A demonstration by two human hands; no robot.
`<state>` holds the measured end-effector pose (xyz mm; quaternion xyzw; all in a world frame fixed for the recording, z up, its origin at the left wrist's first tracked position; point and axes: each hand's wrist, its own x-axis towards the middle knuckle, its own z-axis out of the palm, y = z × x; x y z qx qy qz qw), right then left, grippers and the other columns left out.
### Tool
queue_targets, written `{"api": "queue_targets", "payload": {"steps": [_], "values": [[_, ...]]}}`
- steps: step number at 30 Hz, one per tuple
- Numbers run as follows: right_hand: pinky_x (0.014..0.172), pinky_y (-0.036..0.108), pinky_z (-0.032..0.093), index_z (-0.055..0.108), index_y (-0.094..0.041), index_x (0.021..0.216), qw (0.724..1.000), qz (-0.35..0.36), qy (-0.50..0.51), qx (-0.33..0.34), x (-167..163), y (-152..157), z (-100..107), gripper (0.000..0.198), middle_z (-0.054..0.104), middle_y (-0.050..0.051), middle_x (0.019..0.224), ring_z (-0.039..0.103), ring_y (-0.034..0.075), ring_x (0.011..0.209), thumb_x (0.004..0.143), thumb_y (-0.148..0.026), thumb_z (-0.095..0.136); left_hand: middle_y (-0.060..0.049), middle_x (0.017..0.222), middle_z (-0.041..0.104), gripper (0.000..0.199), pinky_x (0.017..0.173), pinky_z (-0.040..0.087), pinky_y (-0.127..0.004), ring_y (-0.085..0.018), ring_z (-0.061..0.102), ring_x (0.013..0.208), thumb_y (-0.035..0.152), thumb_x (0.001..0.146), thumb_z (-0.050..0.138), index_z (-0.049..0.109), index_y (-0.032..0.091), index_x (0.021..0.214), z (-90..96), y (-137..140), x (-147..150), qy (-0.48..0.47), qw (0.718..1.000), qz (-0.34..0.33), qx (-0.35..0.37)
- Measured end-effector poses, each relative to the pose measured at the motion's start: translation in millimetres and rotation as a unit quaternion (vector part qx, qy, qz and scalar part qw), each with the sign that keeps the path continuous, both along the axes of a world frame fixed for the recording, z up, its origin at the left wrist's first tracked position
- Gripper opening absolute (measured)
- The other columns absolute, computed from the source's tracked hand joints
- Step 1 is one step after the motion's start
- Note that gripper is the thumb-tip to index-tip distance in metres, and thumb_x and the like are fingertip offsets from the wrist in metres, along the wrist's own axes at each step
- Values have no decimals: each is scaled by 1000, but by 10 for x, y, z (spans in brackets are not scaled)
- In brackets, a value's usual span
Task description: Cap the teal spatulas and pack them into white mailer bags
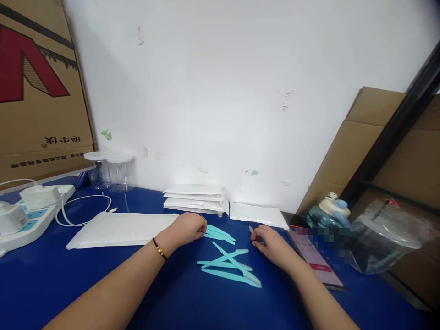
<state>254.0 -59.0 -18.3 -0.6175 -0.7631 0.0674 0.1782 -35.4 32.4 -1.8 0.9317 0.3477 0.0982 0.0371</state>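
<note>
My left hand (pixel 190 228) is closed in a pinch at the left ends of a bunch of slim turquoise eyebrow razors (pixel 220 234); its fingertips are partly hidden. Nearer to me, several more turquoise razors (pixel 228 274) lie crossed over one another on the blue table, their wider, paler ends toward the right. To the right of both groups, my right hand (pixel 268 243) has its thumb and fingers drawn together. A small pale, translucent piece (pixel 250 228) sticks out past its fingertips; the rest is covered by the fingers.
White padded mailers stand stacked (pixel 194 199) by the wall, with one flat mailer (pixel 257 214) beside them and a larger one (pixel 120 229) at left. A power strip (pixel 37 220), clear jars (pixel 120 174), a phone (pixel 314 256), a figurine (pixel 330 211) and a bagged tub (pixel 381 238) flank the blue table.
</note>
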Motion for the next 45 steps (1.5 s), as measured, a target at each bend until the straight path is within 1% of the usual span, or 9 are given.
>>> {"api": "queue_targets", "payload": {"steps": [7,11,14,20,25,28,35,40,45], "values": [[64,25,41,62,-19,73,999,-5,-44,25,-60,19,-15,17,61,3,73,56,17,70,70,-9,49,-2,70,66,16,57,34,-24,-17,58,65,13,67,50,64,20,71,42,-53,51,9,999,-7,46],[63,26,42,61,-19,75,998,-1,-5,57,-101,17,-13,15,61,3,73,56,17,67,72,-12,48,0,68,63,13,55,34,-22,-14,54,62,21,72,49,62,19,74,126,-50,46,-114,992,20,-57],[61,26,44,59,-20,86,990,-7,131,55,-106,6,-15,15,62,2,77,59,16,66,77,-18,47,2,63,56,15,51,34,-20,-11,49,56,28,75,48,59,17,78,224,-82,59,-237,950,31,-202],[61,29,49,62,-18,82,934,-26,357,-8,-120,18,-32,17,66,3,72,64,19,64,73,-32,62,3,61,53,19,51,34,-18,-8,46,54,34,77,52,55,15,77,250,-198,177,-389,823,23,-413],[74,34,52,66,-17,89,877,-28,475,-69,-217,-14,13,34,73,7,82,68,23,80,66,-41,73,4,59,53,17,55,39,-18,-6,50,55,28,73,59,49,16,77,168,-240,293,-487,711,42,-505],[81,35,50,67,-17,93,864,-16,496,-83,-261,-41,39,38,74,8,87,67,24,88,65,-42,75,5,60,53,17,55,42,-18,-6,52,55,23,72,61,47,16,75,157,-253,331,-536,660,54,-524],[67,32,52,68,-15,96,845,-33,532,-54,-360,-81,97,46,72,10,83,69,24,78,67,-52,71,4,63,55,18,55,48,-18,-6,56,55,14,70,64,52,16,84,179,-295,363,-600,589,66,-537],[63,28,48,60,-17,95,811,-20,581,-62,-490,-128,168,41,69,7,80,68,21,74,72,-50,67,0,71,60,16,63,52,-19,-9,62,68,13,73,64,54,15,84,182,-306,361,-626,574,73,-524],[51,23,39,52,-19,90,823,3,567,-26,-534,-144,184,33,64,0,67,58,12,50,80,-50,59,-1,71,63,12,64,53,-19,-10,65,69,12,73,63,53,15,80,167,-311,387,-641,556,93,-521]]}}
